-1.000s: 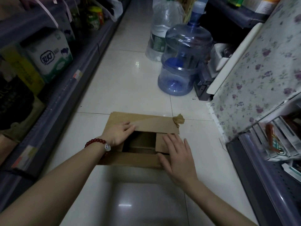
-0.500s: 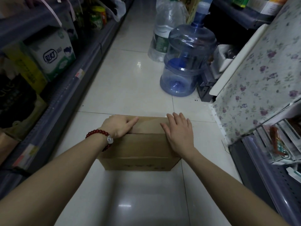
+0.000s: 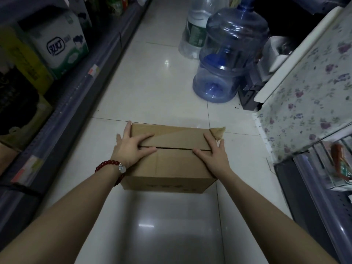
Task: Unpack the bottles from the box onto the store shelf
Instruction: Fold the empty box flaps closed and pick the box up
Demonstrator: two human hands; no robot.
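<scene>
Resting flat, left hand (image 3: 131, 147) and right hand (image 3: 213, 155) press the box (image 3: 171, 161).

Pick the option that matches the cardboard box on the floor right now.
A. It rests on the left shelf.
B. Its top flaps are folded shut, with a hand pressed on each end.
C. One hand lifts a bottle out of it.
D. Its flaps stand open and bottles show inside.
B: the cardboard box sits on the floor with its flaps meeting at a centre seam, left hand and right hand flat on top.
</scene>
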